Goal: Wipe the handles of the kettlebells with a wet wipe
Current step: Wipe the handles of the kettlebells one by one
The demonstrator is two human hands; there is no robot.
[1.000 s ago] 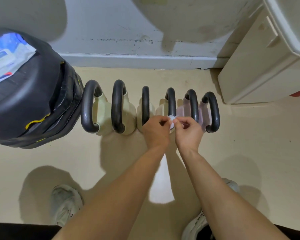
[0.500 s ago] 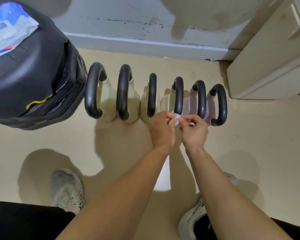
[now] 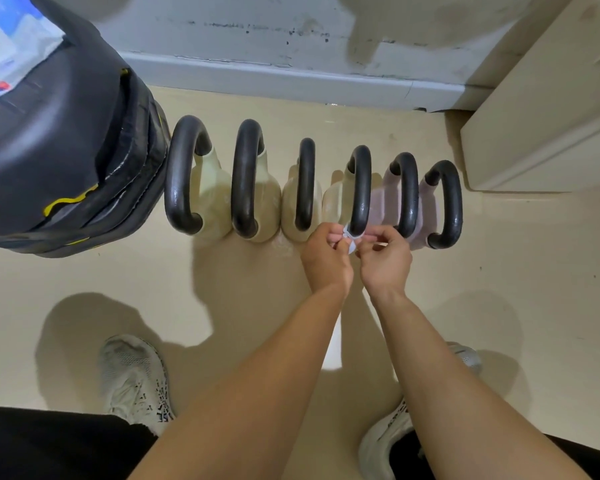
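Several kettlebells stand in a row on the floor, cream ones at left and pale pink ones at right, each with a black handle. My left hand (image 3: pixel 327 258) and my right hand (image 3: pixel 385 259) pinch a small white wet wipe (image 3: pixel 349 241) between their fingertips. The wipe sits just below the near end of the fourth kettlebell handle (image 3: pixel 360 188). Most of the wipe is hidden by my fingers. The third handle (image 3: pixel 305 183) lies just left of my left hand, the fifth handle (image 3: pixel 407 192) above my right hand.
A large black padded bag (image 3: pixel 66 143) with a blue-and-white wipe packet (image 3: pixel 4 50) on top stands at the left, against the first kettlebell. A beige cabinet (image 3: pixel 548 126) stands at the right. The wall's skirting (image 3: pixel 291 77) runs behind. My shoes (image 3: pixel 134 379) are on the floor.
The view has tilted down, so the row sits lower relative to the wall. Both hands still pinch the wipe at the fourth handle's near end, with little movement.
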